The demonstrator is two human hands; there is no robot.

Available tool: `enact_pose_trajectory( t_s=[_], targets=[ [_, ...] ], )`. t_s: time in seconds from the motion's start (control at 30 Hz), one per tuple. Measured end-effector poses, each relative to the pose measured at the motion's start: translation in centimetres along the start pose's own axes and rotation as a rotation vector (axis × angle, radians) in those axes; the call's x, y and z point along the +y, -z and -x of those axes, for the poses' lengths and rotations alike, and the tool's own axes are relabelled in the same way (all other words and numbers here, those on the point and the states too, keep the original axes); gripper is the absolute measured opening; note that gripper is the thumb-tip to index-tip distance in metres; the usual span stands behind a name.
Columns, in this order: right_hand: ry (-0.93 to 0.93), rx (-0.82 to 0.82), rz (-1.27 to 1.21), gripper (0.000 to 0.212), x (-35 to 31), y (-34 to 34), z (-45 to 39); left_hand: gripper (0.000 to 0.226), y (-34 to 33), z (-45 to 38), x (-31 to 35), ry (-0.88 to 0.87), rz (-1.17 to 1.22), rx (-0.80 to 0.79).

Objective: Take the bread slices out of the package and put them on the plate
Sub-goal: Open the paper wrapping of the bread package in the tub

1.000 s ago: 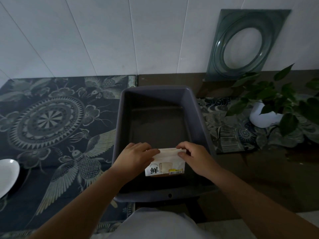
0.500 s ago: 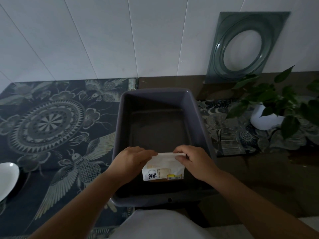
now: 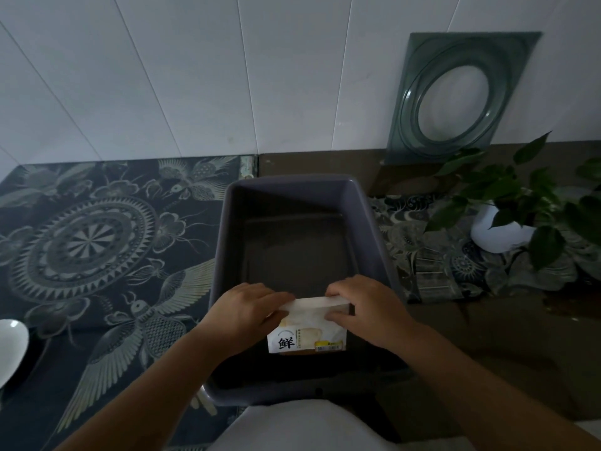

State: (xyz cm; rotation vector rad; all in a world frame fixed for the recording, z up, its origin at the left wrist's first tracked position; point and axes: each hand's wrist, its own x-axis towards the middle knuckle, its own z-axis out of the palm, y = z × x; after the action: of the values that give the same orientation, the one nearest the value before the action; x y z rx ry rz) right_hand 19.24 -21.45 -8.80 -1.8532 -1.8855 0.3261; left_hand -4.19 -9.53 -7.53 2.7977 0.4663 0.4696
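Note:
A white bread package (image 3: pixel 309 333) with a black character and a yellow label stands upright at the near end of a grey plastic bin (image 3: pixel 227 242). My left hand (image 3: pixel 242 315) pinches the left side of its top seal. My right hand (image 3: pixel 366 309) pinches the right side of the same seal. The bread slices stay inside, seen only as a picture-like pale patch on the wrapper. A white plate (image 3: pixel 9 348) lies at the far left edge, partly cut off by the frame.
The bin sits on a brown table beside a dark patterned cloth (image 3: pixel 97 242). A potted plant in a white pot (image 3: pixel 500 234) stands at the right. A green glass dish (image 3: pixel 455 96) leans on the white tiled wall.
Both hands keep their grip on the package top. The package has shifted slightly nearer and lower in the bin, and the view has tilted a little.

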Motion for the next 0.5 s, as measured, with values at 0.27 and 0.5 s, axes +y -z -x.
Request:
enact_pose_trajectory(
  t_s=[0.27, 0.5],
  targets=[
    [0.093, -0.079, -0.138, 0.013, -0.6, 1.0, -0.4, 0.015, 0.8, 0.2, 0.3, 0.126, 0.160, -0.067],
    [-0.047, -0.181, -0.285, 0.007, -0.1, 1.8, -1.9, 0.018, 1.4, -1.6, -0.9, 0.323, 0.343, -0.314]
  ],
)
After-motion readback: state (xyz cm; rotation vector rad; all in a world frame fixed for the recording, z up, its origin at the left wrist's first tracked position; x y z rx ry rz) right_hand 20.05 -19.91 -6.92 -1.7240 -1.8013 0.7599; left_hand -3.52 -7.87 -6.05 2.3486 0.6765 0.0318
